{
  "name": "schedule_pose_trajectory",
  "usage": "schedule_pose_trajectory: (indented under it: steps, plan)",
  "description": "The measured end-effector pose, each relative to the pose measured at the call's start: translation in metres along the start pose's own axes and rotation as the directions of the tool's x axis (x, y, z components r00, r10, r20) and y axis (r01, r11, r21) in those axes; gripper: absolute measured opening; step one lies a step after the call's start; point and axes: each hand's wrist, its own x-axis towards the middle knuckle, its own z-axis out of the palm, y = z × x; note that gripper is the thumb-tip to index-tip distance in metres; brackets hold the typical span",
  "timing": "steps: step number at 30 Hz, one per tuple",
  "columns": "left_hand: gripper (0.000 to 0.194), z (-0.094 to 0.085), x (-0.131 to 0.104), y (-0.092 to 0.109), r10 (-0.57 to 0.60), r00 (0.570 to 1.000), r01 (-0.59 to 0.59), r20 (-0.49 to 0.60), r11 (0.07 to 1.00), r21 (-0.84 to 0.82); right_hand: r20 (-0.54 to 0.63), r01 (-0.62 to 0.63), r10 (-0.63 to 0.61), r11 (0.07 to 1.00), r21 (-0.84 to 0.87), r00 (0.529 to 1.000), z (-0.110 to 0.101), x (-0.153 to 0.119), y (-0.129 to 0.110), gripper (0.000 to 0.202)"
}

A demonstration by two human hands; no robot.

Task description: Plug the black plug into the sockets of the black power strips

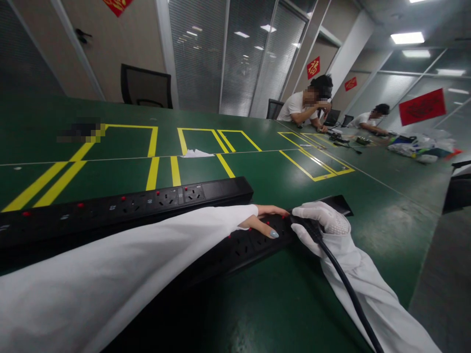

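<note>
Grasping a black plug (307, 226) between thumb and fingers of the gloved right hand (327, 220), held against the nearer black power strip (241, 247), toward its right end — cannot tell whether seated in a socket. Trailing a black cable (344, 274) back over the right sleeve. Laying the bare left hand (259, 223) across the same power strip, just beside the plug, with thumb and forefinger stretched out and parted; cannot tell whether gripping the power strip or only resting on it. Can see a second black power strip (224, 189) just beyond, with red buttons, running off to the left. Set both on a green tabletop (265, 299), marked farther out with yellow tape (152, 171). Can also see a torn white paper scrap (197, 153) among the markings, and well apart — at the far right — two co-workers in white tops, seated near a pile of plastic bags (423, 146).
</note>
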Motion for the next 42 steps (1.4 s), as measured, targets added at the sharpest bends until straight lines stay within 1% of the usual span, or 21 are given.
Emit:
schedule_pose_trajectory:
  steps: [4, 7, 11, 15, 20, 26, 36, 40, 42]
  plan:
    - [0.066, -0.0022, 0.0031, -0.0035, 0.053, 0.998, -0.054, 0.016, 0.998, 0.025, 0.021, -0.02, 0.019, 1.0, 0.009, 1.0, -0.0002, -0.0011, 0.0008, 0.029]
    - [0.065, -0.003, 0.0043, -0.0047, 0.055, 0.998, -0.056, 0.036, 0.998, 0.034, 0.019, -0.014, 0.014, 1.0, 0.002, 1.0, -0.0002, -0.0012, 0.0009, 0.028]
    - [0.065, -0.0028, 0.0045, -0.007, 0.071, 0.997, -0.071, 0.009, 0.997, 0.036, 0.025, -0.032, 0.032, 0.999, 0.009, 0.999, -0.0002, -0.0018, 0.0007, 0.028]
    - [0.066, -0.0022, 0.0039, -0.0086, 0.05, 0.999, -0.05, -0.006, 0.999, 0.019, 0.035, -0.031, 0.031, 0.999, -0.009, 0.999, -0.0006, -0.002, 0.0006, 0.028]
    - [0.066, -0.0012, 0.0031, -0.0078, 0.058, 0.998, -0.057, -0.029, 0.998, 0.023, 0.034, -0.017, 0.017, 1.0, -0.012, 0.999, -0.0009, -0.0014, 0.0011, 0.029]
    - [0.067, 0.0001, 0.0023, -0.0069, 0.029, 0.998, -0.029, -0.052, 1.0, -0.01, 0.041, -0.008, 0.009, 1.0, -0.013, 0.999, -0.0016, -0.0003, -0.0003, 0.029]
    - [0.067, 0.0005, 0.0031, -0.008, 0.033, 0.996, -0.031, -0.082, 0.999, 0.017, 0.05, -0.013, 0.015, 1.0, -0.029, 0.999, -0.0023, -0.0003, -0.0014, 0.028]
    - [0.066, 0.0004, 0.0028, -0.007, 0.038, 0.997, -0.036, -0.072, 0.999, 0.023, 0.075, -0.033, 0.035, 0.999, -0.028, 0.997, -0.0039, 0.0002, -0.002, 0.029]
    - [0.066, -0.0002, 0.0025, -0.0061, 0.038, 0.998, -0.037, -0.054, 0.999, 0.03, 0.091, -0.022, 0.025, 0.999, -0.036, 0.996, -0.006, 0.001, -0.0018, 0.031]
